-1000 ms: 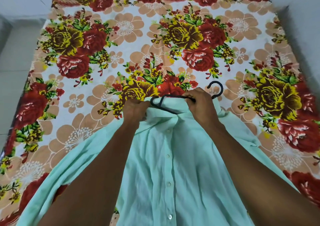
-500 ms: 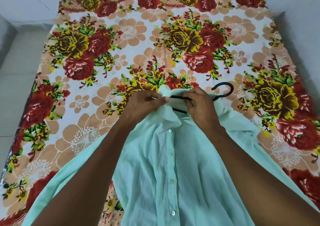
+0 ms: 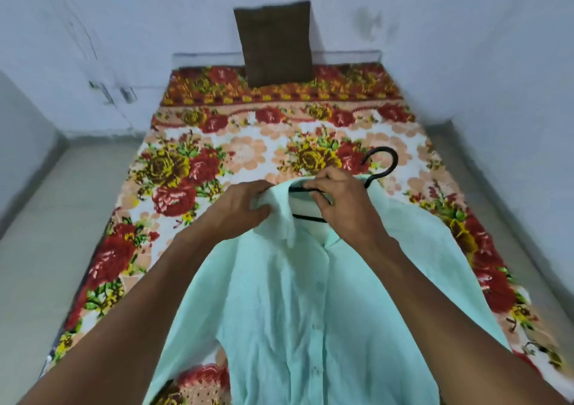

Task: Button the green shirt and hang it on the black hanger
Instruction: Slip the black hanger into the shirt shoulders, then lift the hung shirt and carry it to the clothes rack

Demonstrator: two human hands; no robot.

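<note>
The pale green shirt (image 3: 304,311) hangs in front of me over the bed, its front placket with small buttons running down the middle. Its collar is lifted. The black hanger (image 3: 383,168) sits inside the neck opening; its hook sticks out up and to the right, and two thin black bars show within the collar. My left hand (image 3: 239,212) grips the left side of the collar. My right hand (image 3: 344,209) pinches the hanger's upper bar at the collar's right side. The hanger's shoulders are hidden under the fabric.
A bed with a floral red, yellow and peach sheet (image 3: 217,168) lies below. A brown pillow (image 3: 276,44) leans on the far wall. Pale walls close in on the right and behind, with a bare floor strip (image 3: 46,233) on the left.
The view has tilted up, showing the pillow and wall. Both hands lifted the collar and hanger higher; the hanger's hook now stands more upright and the collar's left flap is pulled up.
</note>
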